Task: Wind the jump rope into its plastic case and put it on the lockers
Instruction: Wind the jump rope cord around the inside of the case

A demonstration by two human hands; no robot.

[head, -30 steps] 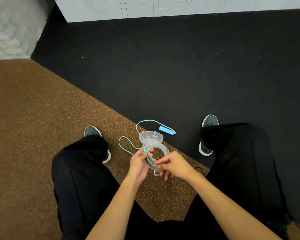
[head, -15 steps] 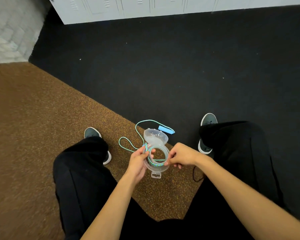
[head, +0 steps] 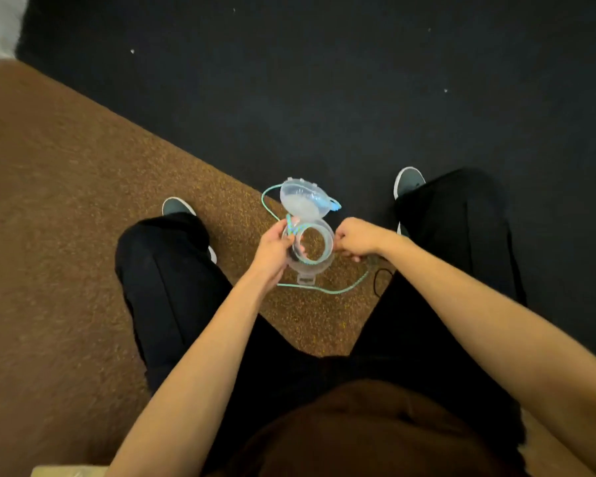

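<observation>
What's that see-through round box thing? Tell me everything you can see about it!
The case is clear plastic and round, like a ring with a hollow middle. Its domed lid stands open on the far side, and a small tab sticks out on the near side. Turquoise rope is wound partway round inside. The left hand holds its left edge; the right hand is at its right rim, pinching rope. It is held above the floor.

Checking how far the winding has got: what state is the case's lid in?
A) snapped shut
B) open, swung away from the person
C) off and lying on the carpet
B: the lid stands open on the far side of the case, which the left hand holds, with rope partly coiled inside.
</observation>
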